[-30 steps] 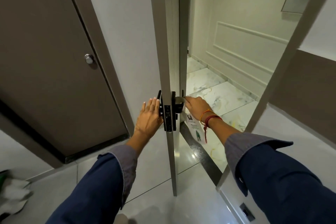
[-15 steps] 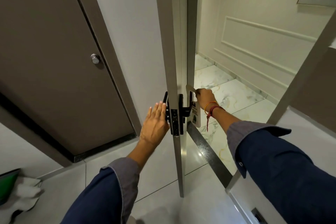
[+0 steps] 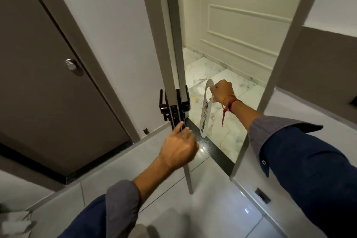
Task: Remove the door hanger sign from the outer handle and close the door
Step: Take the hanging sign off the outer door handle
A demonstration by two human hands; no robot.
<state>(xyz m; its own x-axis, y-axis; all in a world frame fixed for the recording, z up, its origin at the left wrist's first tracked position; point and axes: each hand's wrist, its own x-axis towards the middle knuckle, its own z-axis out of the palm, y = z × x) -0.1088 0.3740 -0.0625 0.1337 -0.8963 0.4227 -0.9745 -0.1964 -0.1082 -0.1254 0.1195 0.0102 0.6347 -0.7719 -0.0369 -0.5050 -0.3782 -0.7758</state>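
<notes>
While the door [image 3: 173,48] stands ajar, edge-on, right hand [image 3: 222,92] pinches the white door hanger sign [image 3: 205,114] clear of the outer handle [image 3: 185,100]. Green figure printed low; text unreadable. Left hand [image 3: 178,149], fingers loosely curled, touches the door edge below the latch. Wide gap to the frame.

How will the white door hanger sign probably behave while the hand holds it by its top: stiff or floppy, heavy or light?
The door hanger sign probably is fairly stiff: it hangs flat and straight below the right hand, which pinches only its looped top. It looks thin, so likely light. Free of the outer handle, it may swing easily.
</notes>
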